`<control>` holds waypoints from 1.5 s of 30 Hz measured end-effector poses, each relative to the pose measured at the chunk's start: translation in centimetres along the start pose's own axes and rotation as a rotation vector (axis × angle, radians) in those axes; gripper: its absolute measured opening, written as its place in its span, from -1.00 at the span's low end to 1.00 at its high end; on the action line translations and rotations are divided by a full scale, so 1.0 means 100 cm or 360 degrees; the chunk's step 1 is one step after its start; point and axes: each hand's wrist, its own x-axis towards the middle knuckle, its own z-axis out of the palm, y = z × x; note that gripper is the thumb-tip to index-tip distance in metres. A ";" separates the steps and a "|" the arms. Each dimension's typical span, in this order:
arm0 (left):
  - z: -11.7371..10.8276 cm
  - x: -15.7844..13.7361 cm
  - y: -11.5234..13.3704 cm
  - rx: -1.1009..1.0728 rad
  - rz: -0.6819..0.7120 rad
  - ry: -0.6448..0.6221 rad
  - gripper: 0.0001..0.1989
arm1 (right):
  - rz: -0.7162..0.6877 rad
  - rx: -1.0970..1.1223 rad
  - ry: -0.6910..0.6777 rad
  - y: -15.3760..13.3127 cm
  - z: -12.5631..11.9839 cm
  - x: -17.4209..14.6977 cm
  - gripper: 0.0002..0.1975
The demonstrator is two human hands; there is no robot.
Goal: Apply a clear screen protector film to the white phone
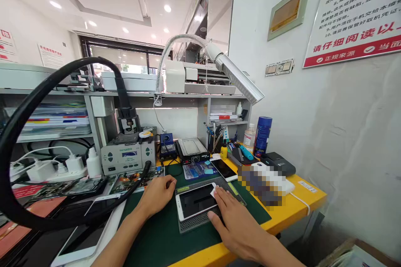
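Note:
A white smartphone (196, 201) with a dark screen lies face up on a grey textured pad (188, 227), over a green work mat (147, 233). My right hand (233, 219) reaches across the phone's right end, its fingers pressing a small white wipe (213, 192) against the glass. Part of the wipe is hidden under the fingertips. To the left of the phone, my left hand (159, 194) rests with its fingers curled in and nothing visible in them.
A black hose (40, 87) arches over the left side from a grey soldering station (127, 156). White tablets (84, 233) lie at left. Behind the pad are another phone (224, 169) and a black-framed plate (192, 150). A blue can (263, 135) stands by the wall.

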 end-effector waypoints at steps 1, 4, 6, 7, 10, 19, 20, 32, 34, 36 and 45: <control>0.000 0.000 0.000 -0.0001 -0.0003 -0.0002 -0.71 | -0.0004 0.0010 -0.0031 0.000 -0.003 0.004 -0.13; -0.001 -0.001 0.000 0.0005 -0.0018 0.0006 -0.72 | -0.0026 -0.0001 -0.0078 0.001 -0.008 0.018 -0.11; -0.001 -0.001 0.000 0.0011 -0.0027 0.0012 -0.72 | -0.0038 -0.0023 -0.0088 0.002 -0.009 0.026 -0.09; -0.002 -0.001 0.000 0.0013 -0.0031 0.0016 -0.73 | -0.0039 -0.0033 -0.0090 0.002 -0.009 0.030 -0.08; -0.002 -0.001 0.001 0.0019 -0.0037 0.0029 -0.73 | -0.0036 -0.0057 -0.0099 0.001 -0.007 0.037 -0.04; -0.003 0.000 0.000 0.0036 -0.0042 0.0064 -0.74 | -0.0097 -0.0115 -0.0100 -0.001 -0.011 0.047 0.00; -0.003 -0.001 0.000 0.0039 -0.0046 0.0067 -0.74 | -0.0085 -0.0106 -0.0102 -0.001 -0.011 0.047 -0.01; -0.007 0.000 -0.004 0.0037 -0.0060 0.0045 -0.75 | 0.0038 -0.0118 -0.0041 0.003 -0.008 0.012 -0.10; -0.007 0.000 -0.001 0.0011 -0.0053 0.0019 -0.74 | 0.0023 -0.0140 -0.0017 0.005 -0.006 0.003 -0.12; -0.010 -0.001 0.003 -0.0039 -0.0031 -0.0053 -0.72 | -0.0001 -0.0181 0.0004 0.007 -0.005 -0.005 -0.13; -0.028 -0.021 0.021 -0.0179 0.0087 -0.0660 -0.04 | 0.0006 -0.0223 -0.0070 0.004 -0.007 -0.022 -0.17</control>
